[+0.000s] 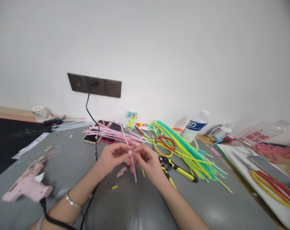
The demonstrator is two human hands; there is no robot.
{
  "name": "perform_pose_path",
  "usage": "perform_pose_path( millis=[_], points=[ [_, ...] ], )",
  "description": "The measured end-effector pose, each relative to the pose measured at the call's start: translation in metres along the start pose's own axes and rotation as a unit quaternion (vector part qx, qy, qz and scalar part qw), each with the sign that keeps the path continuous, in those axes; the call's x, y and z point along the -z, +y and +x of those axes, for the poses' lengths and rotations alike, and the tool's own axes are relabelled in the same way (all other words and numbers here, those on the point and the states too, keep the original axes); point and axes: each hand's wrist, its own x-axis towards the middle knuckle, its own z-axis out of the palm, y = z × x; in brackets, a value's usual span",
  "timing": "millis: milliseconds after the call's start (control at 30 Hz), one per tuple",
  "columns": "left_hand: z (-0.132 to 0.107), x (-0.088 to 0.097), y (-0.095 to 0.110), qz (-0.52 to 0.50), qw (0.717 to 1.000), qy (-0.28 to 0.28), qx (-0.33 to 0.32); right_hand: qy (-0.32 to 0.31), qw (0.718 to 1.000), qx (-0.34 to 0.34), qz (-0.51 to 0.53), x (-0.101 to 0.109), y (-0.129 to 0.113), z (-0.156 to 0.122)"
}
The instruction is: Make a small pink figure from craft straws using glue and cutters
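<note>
Pinching: left hand [114, 155] and right hand [147, 156], fingers of both on one pink stem [134, 173]!
Pliers [183, 172]: just beside right forearm
Glue gun [27, 187]: left, on table [125, 212]

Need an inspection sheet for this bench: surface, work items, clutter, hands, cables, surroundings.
Surface: grey tabletop, scraps scattered.
Work items: pale pink stick in the fingers; pink bundle behind the hands.
Clutter: green-and-yellow bundle, black-and-yellow pliers, capped bottle.
Hands: left hand and right hand, both pinching the stick.
Cables: black cable from outlet panel, passing left wrist; pink glue gun corded, cord's end out of view.
Surroundings: white wall; other people, nothing seen.
</note>
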Motion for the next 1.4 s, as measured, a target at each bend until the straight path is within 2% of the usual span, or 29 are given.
perform_pose_path(
  millis=[133, 367, 567, 700, 833, 1033, 1200, 1400],
  points=[
    [0.000, -0.001, 0.001, -0.014, 1.000, -0.009, 0.010, 0.009, 0.999, 0.009, -0.032, -0.001, 0.001, -0.002],
    [-0.003, -0.005, 0.005, -0.083, 0.995, -0.040, 0.049, -0.039, 0.993, -0.061, 0.090, 0.000, -0.001, 0.002],
    [-0.003, -0.005, 0.011, -0.120, 0.984, -0.088, 0.094, -0.064, 0.987, -0.100, 0.109, 0.003, -0.005, 0.005],
    [-0.003, -0.004, 0.009, -0.112, 0.986, -0.084, 0.092, -0.057, 0.988, -0.108, 0.099, 0.003, -0.004, 0.005],
    [-0.002, -0.002, 0.005, -0.062, 0.994, -0.076, 0.047, -0.046, 0.988, -0.109, 0.095, 0.005, -0.002, 0.006],
    [0.000, 0.000, 0.004, 0.012, 0.999, -0.031, 0.013, -0.033, 0.991, -0.090, 0.095, 0.005, -0.004, 0.006],
    [0.000, 0.001, 0.004, 0.024, 1.000, 0.003, 0.013, -0.024, 0.993, -0.064, 0.094, 0.001, -0.005, 0.003],
    [-0.002, 0.000, 0.002, 0.002, 1.000, 0.019, 0.006, -0.024, 0.992, -0.057, 0.109, -0.001, -0.002, 0.001]
  ],
)
